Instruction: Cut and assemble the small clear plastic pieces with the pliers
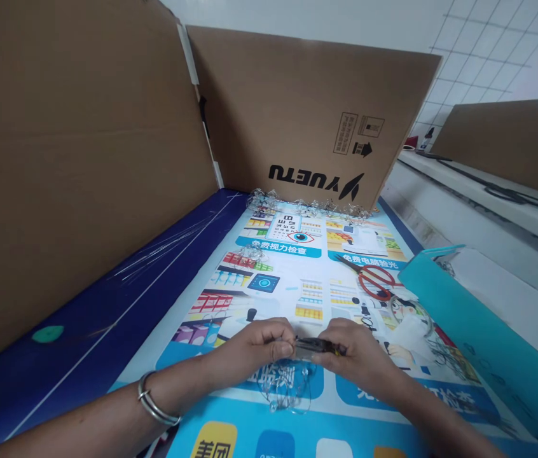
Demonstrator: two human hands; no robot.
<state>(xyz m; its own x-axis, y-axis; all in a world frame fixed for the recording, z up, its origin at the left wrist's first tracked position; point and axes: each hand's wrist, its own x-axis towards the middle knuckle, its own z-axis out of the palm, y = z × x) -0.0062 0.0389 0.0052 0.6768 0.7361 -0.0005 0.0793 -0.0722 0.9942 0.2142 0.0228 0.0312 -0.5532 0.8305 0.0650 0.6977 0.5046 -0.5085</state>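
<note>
My right hand (pixel 357 353) is wrapped round a pair of small dark pliers (pixel 311 345), whose jaws point left. The pliers' tip reaches the pinched fingers of my left hand (pixel 269 340). Below both hands, a tangle of thin wire with clear beads (pixel 284 387) hangs or lies over the printed sheet; its upper end runs to my left fingertips. Whether the jaws grip the wire is hidden by the fingers.
Red-handled scissors (pixel 376 281) lie on the printed sheet (pixel 292 289). Beyond them, more wire tangles (pixel 331 208) line the base of a cardboard panel (pixel 307 114). A teal box (pixel 479 337) stands at right; cut wire strands (pixel 154 250) lie at left.
</note>
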